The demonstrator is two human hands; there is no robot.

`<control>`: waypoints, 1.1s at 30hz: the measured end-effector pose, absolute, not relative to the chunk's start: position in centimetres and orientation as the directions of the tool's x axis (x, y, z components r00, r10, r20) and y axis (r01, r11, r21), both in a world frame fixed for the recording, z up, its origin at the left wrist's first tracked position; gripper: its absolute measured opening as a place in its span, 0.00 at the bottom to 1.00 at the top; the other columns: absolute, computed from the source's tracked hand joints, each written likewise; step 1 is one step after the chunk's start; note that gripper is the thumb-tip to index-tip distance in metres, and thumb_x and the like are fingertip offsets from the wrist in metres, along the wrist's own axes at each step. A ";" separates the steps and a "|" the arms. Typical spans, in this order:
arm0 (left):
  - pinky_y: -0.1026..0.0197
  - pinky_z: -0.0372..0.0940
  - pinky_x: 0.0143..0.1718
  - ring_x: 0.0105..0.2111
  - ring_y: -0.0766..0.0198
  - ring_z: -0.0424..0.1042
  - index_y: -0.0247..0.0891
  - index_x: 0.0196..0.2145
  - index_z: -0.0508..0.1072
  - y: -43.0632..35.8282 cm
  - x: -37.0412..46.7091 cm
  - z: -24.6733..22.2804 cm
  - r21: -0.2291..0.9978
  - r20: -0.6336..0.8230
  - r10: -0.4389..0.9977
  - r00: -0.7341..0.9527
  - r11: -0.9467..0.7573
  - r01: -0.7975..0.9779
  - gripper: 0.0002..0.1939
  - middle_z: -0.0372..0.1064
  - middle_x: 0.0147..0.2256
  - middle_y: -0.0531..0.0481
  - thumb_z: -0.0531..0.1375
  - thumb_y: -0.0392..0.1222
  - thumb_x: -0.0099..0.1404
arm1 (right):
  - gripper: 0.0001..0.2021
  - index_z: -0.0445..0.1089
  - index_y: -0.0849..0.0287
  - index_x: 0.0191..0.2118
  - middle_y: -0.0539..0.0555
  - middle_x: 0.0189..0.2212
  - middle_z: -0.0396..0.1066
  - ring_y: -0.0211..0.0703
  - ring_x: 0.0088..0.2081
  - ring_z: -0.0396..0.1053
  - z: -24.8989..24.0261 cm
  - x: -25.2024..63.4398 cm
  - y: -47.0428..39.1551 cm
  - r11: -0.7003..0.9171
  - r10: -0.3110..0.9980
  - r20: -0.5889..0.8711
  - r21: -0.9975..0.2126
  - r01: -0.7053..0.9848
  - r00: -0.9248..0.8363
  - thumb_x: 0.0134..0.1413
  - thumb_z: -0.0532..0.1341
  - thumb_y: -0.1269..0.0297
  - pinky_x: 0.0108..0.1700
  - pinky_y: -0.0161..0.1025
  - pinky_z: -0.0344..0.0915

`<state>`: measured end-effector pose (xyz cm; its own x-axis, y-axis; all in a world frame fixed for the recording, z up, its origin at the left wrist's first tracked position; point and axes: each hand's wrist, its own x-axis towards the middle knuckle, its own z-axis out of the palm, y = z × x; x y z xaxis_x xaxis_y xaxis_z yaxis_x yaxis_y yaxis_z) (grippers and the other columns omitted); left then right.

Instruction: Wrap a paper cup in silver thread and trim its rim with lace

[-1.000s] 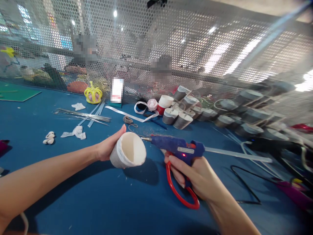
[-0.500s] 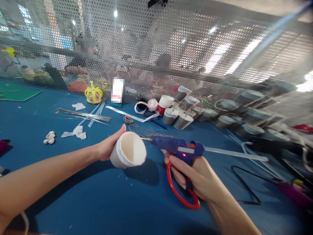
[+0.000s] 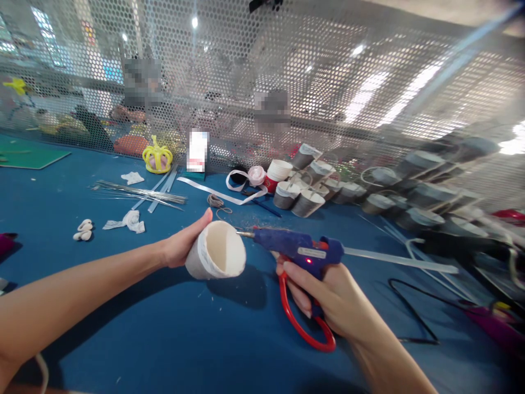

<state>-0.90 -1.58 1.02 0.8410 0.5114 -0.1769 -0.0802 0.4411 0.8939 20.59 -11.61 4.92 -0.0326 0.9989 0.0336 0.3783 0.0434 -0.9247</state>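
Tilted with its opening toward me, a grey cup with a pale rim is held by my left hand, whose fingers are partly hidden behind it. My right hand is wrapped round the grip of a blue glue gun with a red handle loop and a lit red light. The gun's metal nozzle points left and is at the cup's right rim; whether it touches is hard to tell. A clear glue stick sticks out of the gun's back end.
Grey cups stand in groups at the back right, by a white ribbon. Wires, lace pieces and a yellow crown-shaped item lie back left. A perforated metal screen rises behind the blue table. A black stand is at right.
The cup has turned slightly in my left hand, and its lower edge sits a little higher. The glue gun is nearly unmoved; its glue stick reaches slightly farther right.
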 end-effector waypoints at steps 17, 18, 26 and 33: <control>0.63 0.55 0.31 0.29 0.65 0.59 0.33 0.30 0.65 -1.8 -1.2 2.0 0.924 0.199 0.732 0.651 -0.362 0.124 0.30 0.62 0.28 0.50 0.42 0.65 0.60 | 0.17 0.64 0.59 0.22 0.44 0.07 0.58 0.33 0.13 0.56 4.8 21.1 -11.2 0.008 0.997 -0.034 -0.851 0.525 -0.069 0.52 0.56 0.50 0.21 0.34 0.58; 0.63 0.55 0.31 0.29 0.64 0.59 0.33 0.31 0.66 -1.8 -1.2 2.1 0.927 0.193 0.727 0.659 -0.355 0.120 0.30 0.63 0.28 0.49 0.42 0.65 0.60 | 0.17 0.64 0.59 0.23 0.44 0.07 0.58 0.33 0.13 0.56 4.9 21.1 -11.3 0.008 0.997 -0.032 -0.857 0.516 -0.069 0.52 0.56 0.50 0.21 0.34 0.58; 0.63 0.58 0.28 0.27 0.63 0.64 0.33 0.33 0.69 -1.8 -1.0 1.6 0.990 -0.092 0.626 0.774 0.142 0.002 0.35 0.67 0.26 0.47 0.43 0.70 0.55 | 0.15 0.66 0.59 0.27 0.42 0.06 0.55 0.31 0.11 0.50 5.4 21.4 -11.6 -0.022 0.995 -0.058 -0.917 0.399 -0.080 0.49 0.58 0.51 0.17 0.34 0.52; 0.61 0.60 0.31 0.30 0.60 0.68 0.33 0.34 0.72 -1.8 -1.1 1.5 0.870 -0.292 0.501 0.815 0.494 0.008 0.42 0.71 0.27 0.45 0.43 0.75 0.48 | 0.15 0.66 0.58 0.23 0.43 0.06 0.56 0.31 0.10 0.51 5.4 21.6 -11.5 -0.029 0.992 -0.075 -0.915 0.402 -0.099 0.49 0.58 0.51 0.17 0.34 0.51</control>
